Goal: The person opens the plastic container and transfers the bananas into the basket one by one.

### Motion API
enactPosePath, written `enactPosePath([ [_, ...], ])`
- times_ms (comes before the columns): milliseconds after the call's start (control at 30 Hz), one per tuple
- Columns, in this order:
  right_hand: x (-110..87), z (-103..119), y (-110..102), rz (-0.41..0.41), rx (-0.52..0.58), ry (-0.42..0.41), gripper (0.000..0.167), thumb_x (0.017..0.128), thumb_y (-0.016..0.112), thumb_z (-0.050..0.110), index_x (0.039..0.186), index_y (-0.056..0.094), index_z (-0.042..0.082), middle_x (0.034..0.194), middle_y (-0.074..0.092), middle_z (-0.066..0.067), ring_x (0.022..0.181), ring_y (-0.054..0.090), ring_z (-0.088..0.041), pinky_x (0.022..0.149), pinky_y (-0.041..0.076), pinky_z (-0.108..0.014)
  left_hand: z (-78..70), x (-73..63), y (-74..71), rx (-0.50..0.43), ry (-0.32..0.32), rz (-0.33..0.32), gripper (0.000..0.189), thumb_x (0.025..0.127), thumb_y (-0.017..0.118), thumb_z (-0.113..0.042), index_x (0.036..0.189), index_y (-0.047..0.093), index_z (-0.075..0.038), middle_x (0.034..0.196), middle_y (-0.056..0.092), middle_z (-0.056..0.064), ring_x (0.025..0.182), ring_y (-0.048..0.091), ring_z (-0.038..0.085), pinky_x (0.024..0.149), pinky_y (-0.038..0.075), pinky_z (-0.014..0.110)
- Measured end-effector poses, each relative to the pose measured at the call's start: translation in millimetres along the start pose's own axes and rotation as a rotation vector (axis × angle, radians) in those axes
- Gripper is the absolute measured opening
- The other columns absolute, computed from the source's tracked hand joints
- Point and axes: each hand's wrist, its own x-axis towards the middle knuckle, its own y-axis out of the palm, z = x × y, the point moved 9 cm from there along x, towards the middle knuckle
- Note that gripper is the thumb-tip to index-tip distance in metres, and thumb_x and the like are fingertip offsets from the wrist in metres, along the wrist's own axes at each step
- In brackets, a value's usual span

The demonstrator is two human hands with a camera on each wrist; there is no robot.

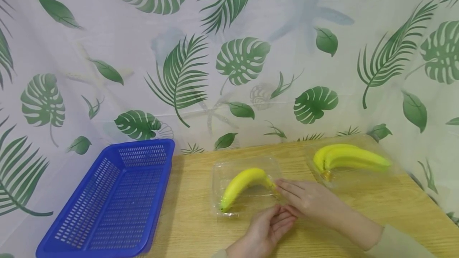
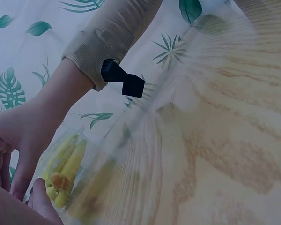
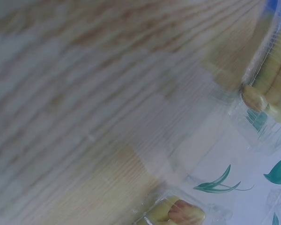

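One yellow banana (image 1: pixel 244 184) lies curved in a clear plastic container (image 1: pixel 220 170) near the middle of the table in the head view. My right hand (image 1: pixel 312 200) reaches over the container's right side, its fairly straight fingers touching it by the banana's stem end. Just in front, my left hand (image 1: pixel 267 228) is at the near right corner, palm turned up and fingers loosely bent, with nothing visible inside them. In the left wrist view the right hand (image 2: pixel 23 136) is close to the left thumb. The right wrist view hardly shows the hand.
Another clear container (image 1: pixel 351 176) with yellow bananas (image 1: pixel 348 157) stands at the back right of the wooden table (image 1: pixel 193 226). A blue plastic basket (image 1: pixel 155 206) occupies the left. Behind hangs a leaf-patterned cloth (image 1: pixel 201 23).
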Motion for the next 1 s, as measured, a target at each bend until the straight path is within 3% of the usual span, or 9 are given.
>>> enactPosePath([
  [233, 1.3, -0.5, 2.0, 0.004, -0.011, 0.033, 0.058, 0.117, 0.033, 0.033, 0.110, 0.080, 0.000, 0.114, 0.081, -0.013, 0.099, 0.080, -0.022, 0.084, 0.066, -0.034, -1.2, -0.3, 1.3, -0.022, -0.001, -0.001, 0.032, 0.111, 0.048, -0.016, 0.126, 0.062, 0.010, 0.108, 0.075, 0.009, 0.097, 0.074, 0.011, 0.107, 0.060, 0.031],
  [1000, 8.9, 5.2, 5.7, -0.025, -0.087, -0.003, 0.054, 0.112, 0.032, 0.022, 0.099, 0.080, 0.002, 0.105, 0.082, -0.014, 0.089, 0.079, -0.023, 0.073, 0.066, -0.031, -2.3, 2.3, -4.0, 0.038, 0.013, -0.015, 0.035, 0.109, 0.048, -0.014, 0.129, 0.063, 0.010, 0.109, 0.075, 0.009, 0.096, 0.074, 0.011, 0.104, 0.062, 0.030],
])
